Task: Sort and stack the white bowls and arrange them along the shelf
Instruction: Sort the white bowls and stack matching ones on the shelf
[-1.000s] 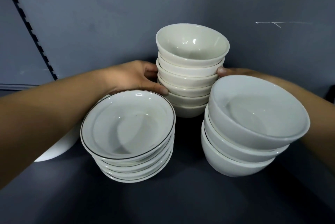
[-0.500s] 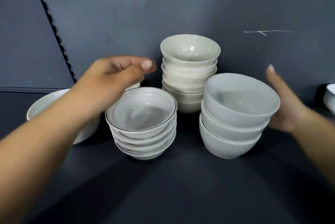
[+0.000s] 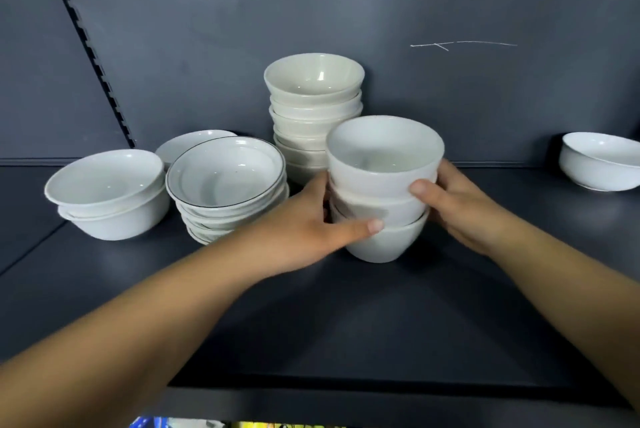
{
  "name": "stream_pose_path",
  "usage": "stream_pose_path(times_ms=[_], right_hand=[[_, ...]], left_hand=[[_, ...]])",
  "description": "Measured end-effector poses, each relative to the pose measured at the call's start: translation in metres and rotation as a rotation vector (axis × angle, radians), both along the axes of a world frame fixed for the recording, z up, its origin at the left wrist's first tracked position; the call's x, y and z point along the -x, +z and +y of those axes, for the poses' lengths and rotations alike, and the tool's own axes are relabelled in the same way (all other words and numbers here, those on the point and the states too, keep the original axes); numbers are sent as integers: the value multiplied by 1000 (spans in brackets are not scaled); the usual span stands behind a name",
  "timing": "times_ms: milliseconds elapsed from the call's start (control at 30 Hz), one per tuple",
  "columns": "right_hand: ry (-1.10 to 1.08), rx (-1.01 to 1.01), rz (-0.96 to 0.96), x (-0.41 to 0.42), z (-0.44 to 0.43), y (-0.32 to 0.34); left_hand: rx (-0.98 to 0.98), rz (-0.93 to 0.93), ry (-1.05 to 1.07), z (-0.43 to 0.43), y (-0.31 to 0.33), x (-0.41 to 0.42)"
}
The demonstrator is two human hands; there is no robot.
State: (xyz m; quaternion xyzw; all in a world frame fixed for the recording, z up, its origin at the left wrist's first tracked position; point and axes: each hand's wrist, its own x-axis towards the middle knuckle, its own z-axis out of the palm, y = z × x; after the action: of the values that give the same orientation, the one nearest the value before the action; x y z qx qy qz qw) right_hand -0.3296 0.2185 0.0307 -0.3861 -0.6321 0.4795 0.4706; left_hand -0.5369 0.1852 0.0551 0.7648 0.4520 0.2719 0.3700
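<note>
A stack of three deep white bowls (image 3: pixel 382 164) stands on the dark shelf (image 3: pixel 346 316), right of centre. My left hand (image 3: pixel 311 230) grips its left side, thumb across the lowest bowl. My right hand (image 3: pixel 457 205) grips its right side, thumb on the middle bowl. Behind it rises a tall stack of cream bowls (image 3: pixel 313 105) against the back wall. To the left sits a stack of black-rimmed shallow bowls (image 3: pixel 225 181), and further left a pair of wide white bowls (image 3: pixel 107 192).
A single white bowl (image 3: pixel 601 160) sits at the far right by the back wall. A white plate-like dish (image 3: pixel 194 143) lies behind the black-rimmed stack. The slotted shelf upright (image 3: pixel 90 46) runs down the left. The shelf's front edge (image 3: pixel 346 382) is near me.
Both hands left the tall cream stack, drew back, and now hold the three-bowl stack from either side. The view has pulled back, showing more bowls left and right.
</note>
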Motion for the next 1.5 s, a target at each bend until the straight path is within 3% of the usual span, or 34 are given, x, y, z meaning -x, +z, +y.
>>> stream_pose_path(times_ms=[200, 467, 733, 967, 1233, 1367, 1500], right_hand=[[-186, -56, 13, -14, -8, 0], [-292, -58, 61, -47, 24, -3], [-389, -33, 120, -43, 71, -15], [-401, -79, 147, -39, 93, -25], [-495, -75, -17, -36, 68, -21], [-672, -204, -108, -39, 43, -9], [-629, -323, -112, -11, 15, 2]], left_hand=[[-101, -119, 138, 11, -18, -42], [-18, -366, 256, 48, -45, -97], [43, -346, 405, 82, -52, -122], [-24, -298, 507, 95, -56, -126], [-76, -150, 497, 63, -50, -119], [-202, 111, 274, 23, -48, -90], [-515, 448, 59, -25, -54, -29]])
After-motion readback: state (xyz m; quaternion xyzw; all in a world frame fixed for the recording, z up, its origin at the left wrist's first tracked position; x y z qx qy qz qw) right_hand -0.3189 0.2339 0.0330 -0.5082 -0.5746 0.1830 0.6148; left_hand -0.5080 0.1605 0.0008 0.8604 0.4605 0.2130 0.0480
